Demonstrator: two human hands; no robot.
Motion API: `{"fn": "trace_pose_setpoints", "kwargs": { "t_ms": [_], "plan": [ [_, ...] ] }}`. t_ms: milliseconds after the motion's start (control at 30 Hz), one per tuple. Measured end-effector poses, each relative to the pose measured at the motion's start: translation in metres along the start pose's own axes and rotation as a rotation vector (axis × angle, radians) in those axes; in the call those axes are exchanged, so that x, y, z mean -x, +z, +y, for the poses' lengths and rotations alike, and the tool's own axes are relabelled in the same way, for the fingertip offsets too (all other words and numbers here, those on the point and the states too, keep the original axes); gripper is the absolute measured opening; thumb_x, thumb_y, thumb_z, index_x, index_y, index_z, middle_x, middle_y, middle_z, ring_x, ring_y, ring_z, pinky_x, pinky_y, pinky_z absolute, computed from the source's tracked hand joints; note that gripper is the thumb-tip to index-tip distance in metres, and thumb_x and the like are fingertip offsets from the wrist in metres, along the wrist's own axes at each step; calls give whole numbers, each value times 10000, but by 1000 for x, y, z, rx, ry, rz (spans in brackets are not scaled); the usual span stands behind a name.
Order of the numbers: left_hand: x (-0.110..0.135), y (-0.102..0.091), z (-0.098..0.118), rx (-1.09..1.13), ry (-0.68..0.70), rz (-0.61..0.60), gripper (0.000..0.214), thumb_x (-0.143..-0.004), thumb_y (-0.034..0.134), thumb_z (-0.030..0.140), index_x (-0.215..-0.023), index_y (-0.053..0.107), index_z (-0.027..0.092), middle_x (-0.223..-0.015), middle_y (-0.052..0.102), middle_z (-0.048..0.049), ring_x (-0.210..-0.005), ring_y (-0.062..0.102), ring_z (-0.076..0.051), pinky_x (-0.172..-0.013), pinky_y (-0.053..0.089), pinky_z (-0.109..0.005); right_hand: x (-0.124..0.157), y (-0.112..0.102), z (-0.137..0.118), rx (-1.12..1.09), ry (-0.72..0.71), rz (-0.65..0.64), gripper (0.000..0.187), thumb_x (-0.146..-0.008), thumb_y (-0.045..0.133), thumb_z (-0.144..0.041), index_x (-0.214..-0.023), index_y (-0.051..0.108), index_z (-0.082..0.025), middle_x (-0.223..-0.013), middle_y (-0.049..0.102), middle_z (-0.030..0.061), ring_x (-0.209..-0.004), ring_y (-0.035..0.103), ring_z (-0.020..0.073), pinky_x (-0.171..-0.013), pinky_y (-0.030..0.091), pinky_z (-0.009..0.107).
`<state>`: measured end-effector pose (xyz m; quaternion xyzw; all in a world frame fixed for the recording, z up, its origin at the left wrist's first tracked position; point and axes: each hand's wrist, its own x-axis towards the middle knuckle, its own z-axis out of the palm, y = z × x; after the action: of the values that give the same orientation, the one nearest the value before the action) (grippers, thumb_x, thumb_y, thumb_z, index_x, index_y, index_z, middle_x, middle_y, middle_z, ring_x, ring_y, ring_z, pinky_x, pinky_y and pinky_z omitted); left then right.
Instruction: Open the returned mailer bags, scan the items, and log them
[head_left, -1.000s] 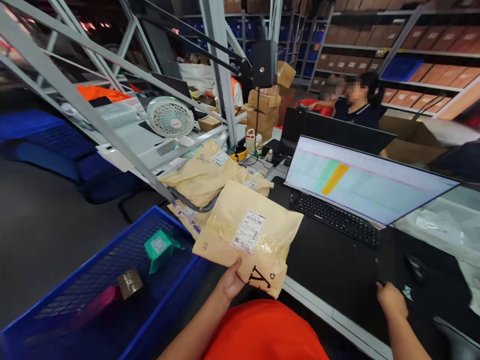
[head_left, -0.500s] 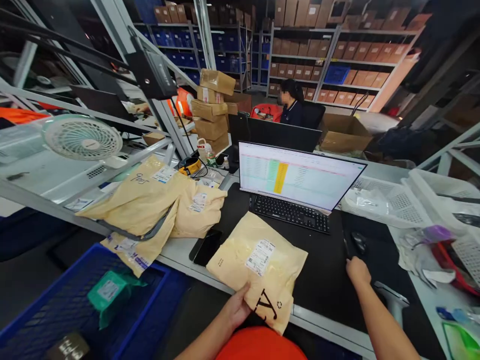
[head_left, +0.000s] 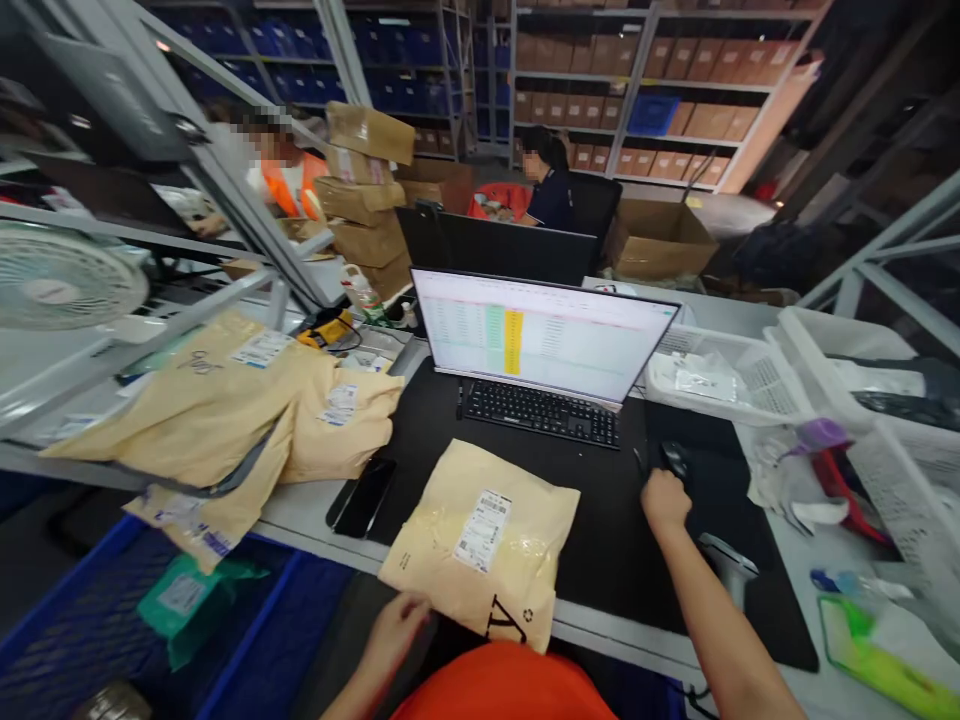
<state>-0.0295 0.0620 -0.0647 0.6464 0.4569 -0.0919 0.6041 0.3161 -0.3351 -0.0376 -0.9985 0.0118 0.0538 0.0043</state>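
Note:
A cream mailer parcel [head_left: 491,575] with a white printed label [head_left: 484,530] lies flat on the black desk mat, its lower part over the desk's front edge. My left hand [head_left: 401,625] is just beside the parcel's lower left edge, fingers loosely bent and holding nothing I can see. My right hand [head_left: 666,503] is closed on the mat, right of the parcel. From it sticks out the tip of a thin dark pen-like tool [head_left: 640,464]; its exact kind is unclear. A black mouse [head_left: 674,459] sits right behind that hand, and a barcode scanner [head_left: 729,562] lies nearer me.
Behind the parcel stand a keyboard [head_left: 541,411] and a monitor [head_left: 547,335]. A phone [head_left: 365,498] and more cream mailers [head_left: 214,400] lie to the left. Below them is a blue crate [head_left: 251,620]. White baskets [head_left: 757,400] line the right. Two co-workers sit beyond.
My left hand has let go of the parcel's near edge and shifted to its lower left. The parcel now lies flatter on the desk. The view has swung right; my right hand keeps its grip.

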Motion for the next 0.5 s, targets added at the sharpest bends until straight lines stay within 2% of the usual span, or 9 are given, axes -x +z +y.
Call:
{"fn": "trace_pose_setpoints", "kwargs": {
  "t_ms": [67,167,333,400,500],
  "plan": [
    [-12,-9,13,-151,173,116,380,-642,674,553,-808,684,210,-873,758,-95,-906,722,-319,-825,580,-413,-5,2,-15,-16,-104,51,404,-966,377,-177,-1266,638,-105,-1206,629,222,-1154,611,302,-874,536,387],
    [-37,-9,41,-360,313,288,428,-749,560,559,-942,695,202,-959,763,-118,-928,722,-311,-821,584,-415,-17,15,-50,-57,-274,88,444,-943,473,-217,-1373,575,-171,-1326,602,158,-1235,542,252,-1018,466,329],
    [-73,5,81,-645,362,378,484,-773,577,502,-1091,684,152,-1034,743,-165,-1043,686,-357,-909,537,-463,-32,34,-106,-143,-395,152,510,-903,533,-221,-1410,554,-165,-1409,544,166,-1290,482,301,-1109,395,419],
    [-81,6,86,-671,358,391,507,-786,568,489,-1129,666,129,-1076,729,-179,-1095,667,-365,-965,505,-473,-34,36,-117,-176,-425,181,492,-916,502,-195,-1402,571,-165,-1432,524,183,-1316,463,315,-1117,383,444],
    [-84,6,80,-703,355,398,508,-817,534,474,-1155,647,113,-1142,705,-200,-1175,631,-370,-1016,469,-469,-37,38,-124,-206,-456,216,443,-938,449,-178,-1343,627,-160,-1445,522,182,-1346,444,330,-1128,369,472]
  ]
}}
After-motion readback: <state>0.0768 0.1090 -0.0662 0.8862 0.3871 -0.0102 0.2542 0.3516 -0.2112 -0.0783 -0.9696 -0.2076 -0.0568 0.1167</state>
